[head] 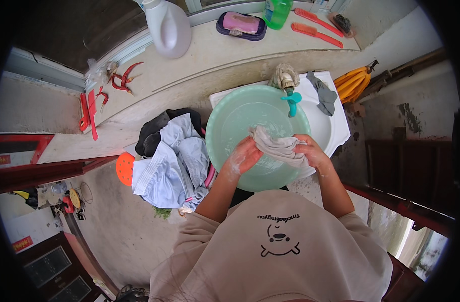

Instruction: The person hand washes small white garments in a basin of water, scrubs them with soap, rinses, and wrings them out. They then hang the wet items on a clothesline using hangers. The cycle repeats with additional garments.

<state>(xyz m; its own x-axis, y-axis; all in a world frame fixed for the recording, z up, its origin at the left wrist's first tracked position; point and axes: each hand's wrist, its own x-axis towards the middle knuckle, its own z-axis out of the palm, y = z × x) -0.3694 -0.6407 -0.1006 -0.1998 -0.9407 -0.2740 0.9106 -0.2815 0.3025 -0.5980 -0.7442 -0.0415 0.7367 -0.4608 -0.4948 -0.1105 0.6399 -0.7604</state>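
A wet, bunched greyish-white cloth (pixel 279 148), perhaps a sock, stretches between my two hands above a pale green plastic basin (pixel 216 113). My left hand (pixel 245 155) grips its left end, palm partly turned up, with white suds on the wrist. At the other end, my right hand (pixel 311 151) pinches the cloth between thumb and fingers. Water (pixel 245 120) stands in the basin, which rests on a white sink (pixel 328 130). Over the basin's far rim juts a tap (pixel 291 102) with a teal handle.
Left of the basin sits a pile of light blue and dark clothes (pixel 169 162). A grey sock-like cloth (pixel 323 94) lies on the sink. The ledge holds a white jug (pixel 167 30), pink soap (pixel 240 23), a green bottle (pixel 277 13), red brushes (pixel 316 34) and dried chillies (pixel 124 79).
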